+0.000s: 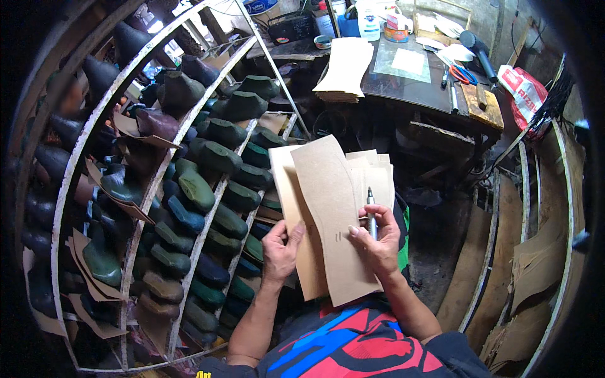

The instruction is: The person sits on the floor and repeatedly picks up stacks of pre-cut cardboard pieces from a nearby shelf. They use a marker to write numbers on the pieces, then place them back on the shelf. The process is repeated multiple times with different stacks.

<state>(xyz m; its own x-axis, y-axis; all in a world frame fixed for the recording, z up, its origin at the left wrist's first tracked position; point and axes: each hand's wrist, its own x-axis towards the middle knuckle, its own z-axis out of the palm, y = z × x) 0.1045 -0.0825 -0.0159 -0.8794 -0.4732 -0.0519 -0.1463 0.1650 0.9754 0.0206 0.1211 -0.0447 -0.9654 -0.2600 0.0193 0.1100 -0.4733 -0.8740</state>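
The right hand point(378, 242) is clenched around a grey pen point(371, 214), tip pointing up toward 12 o'clock, with the thumb pressing down on the top cardboard pattern piece point(331, 214). The left hand point(280, 246) grasps the same stack from its 9 o'clock edge, fingers spread over the lower sheets and the thumb on top, so both hands pin the cards in front of the person's chest.

The top piece is a long, waisted shape of tan board, lying at the centre of the view and tilted toward 11 o'clock. 2 short pen strokes show on it just at 9 o'clock of the right thumb; the rest of its face looks bare. Behind it fan out several more cut sheets point(375, 173) toward 1 o'clock, and I cannot tell whether those carry marks.

Judging by this, the marking of the top piece has begun, and the sheets beneath it seem to be waiting.

Further out, at 9 o'clock, a white metal rack point(94, 126) holds rows of green, blue and brown shoe lasts point(195, 186). At 12 o'clock a second pile of cut board point(345, 69) rests on a dark workbench point(409, 85), with scissors point(463, 74) and bottles point(368, 22) near it. At 3 o'clock more board leans in shelving point(535, 252).
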